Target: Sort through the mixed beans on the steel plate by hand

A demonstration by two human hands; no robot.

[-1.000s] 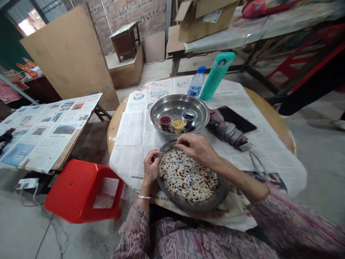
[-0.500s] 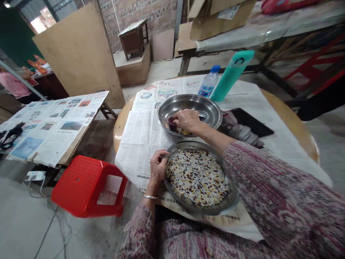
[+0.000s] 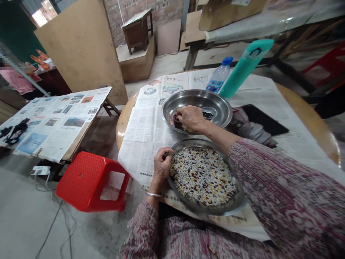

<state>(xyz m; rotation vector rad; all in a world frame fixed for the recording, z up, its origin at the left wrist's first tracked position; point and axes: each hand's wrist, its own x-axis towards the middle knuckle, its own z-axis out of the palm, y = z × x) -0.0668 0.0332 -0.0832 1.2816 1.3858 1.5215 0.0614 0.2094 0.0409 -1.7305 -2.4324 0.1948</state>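
Observation:
My left hand [image 3: 162, 164] is closed round the left rim of a shallow round metal tray [image 3: 185, 204]. A mix of white grains, yellow kernels and dark red beans [image 3: 203, 176] covers the tray's bottom. Behind it stands a deeper steel bowl [image 3: 223, 104]. Inside that bowl, my right hand [image 3: 191, 118] has its fingers bent down at a small heap of dark red beans [image 3: 177, 122], which seems to sit in a little cup. What the fingertips pinch is hidden. Black beans [image 3: 207, 115] and something yellow lie in the bowl too.
Newspaper [image 3: 140, 129] covers the round table. Behind the bowl are a water bottle [image 3: 218, 77] and a leaning teal bottle [image 3: 245, 70]. Grey cloth [image 3: 252, 129] and a black flat object [image 3: 266, 118] lie right. A red stool [image 3: 83, 180] stands left; a person [image 3: 17, 79] is far left.
The camera view has shifted, so the table and bowls appear slightly further right. My left hand still grips the tray rim, and my right hand stays in the bowl at the red beans.

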